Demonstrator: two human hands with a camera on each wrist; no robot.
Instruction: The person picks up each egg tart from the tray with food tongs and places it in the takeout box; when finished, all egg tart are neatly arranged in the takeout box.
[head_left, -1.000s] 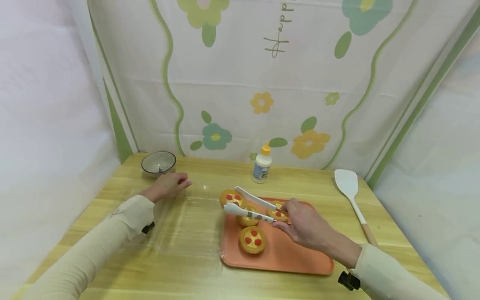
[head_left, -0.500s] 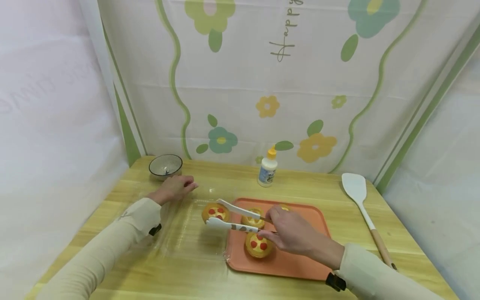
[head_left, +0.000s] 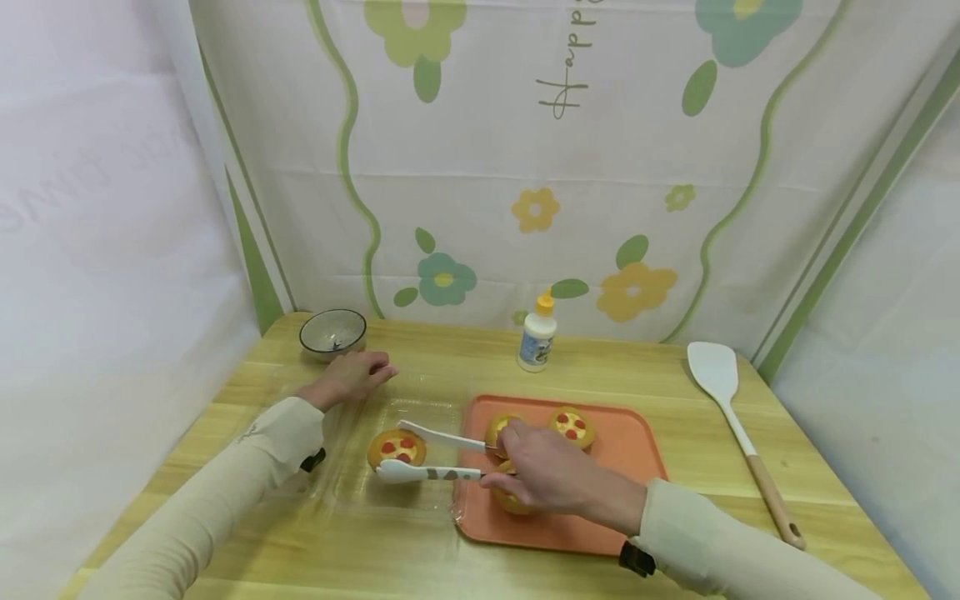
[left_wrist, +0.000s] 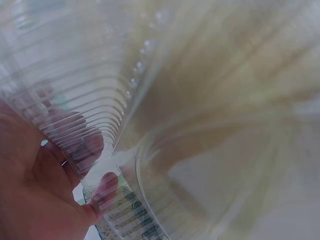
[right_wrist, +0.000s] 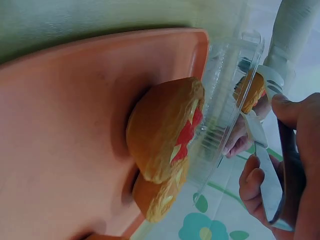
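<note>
My right hand (head_left: 551,471) grips a pair of tongs (head_left: 442,437) with white tips. Between those tips is an egg tart (head_left: 396,450) with red dots on top, over the clear plastic container (head_left: 352,492). In the right wrist view the tart (right_wrist: 250,91) shows between the tong tips, by the container's wall. At the container's far side, my left hand (head_left: 351,377) holds its clear ribbed plastic; in the left wrist view fingers (left_wrist: 90,150) show through it. Several more tarts (head_left: 572,427) sit on the orange tray (head_left: 585,525), some partly hidden behind my right hand.
A patterned bowl (head_left: 333,332) stands at the back left, just behind my left hand. A white bottle with a yellow cap (head_left: 536,340) is behind the tray. On the right lies a white spatula (head_left: 731,417) with a wooden handle. Fabric walls enclose the table.
My right hand has carried the tart in the tongs leftward and toward me, from over the tray's left edge to over the clear container. The left hand has stayed at the container.
</note>
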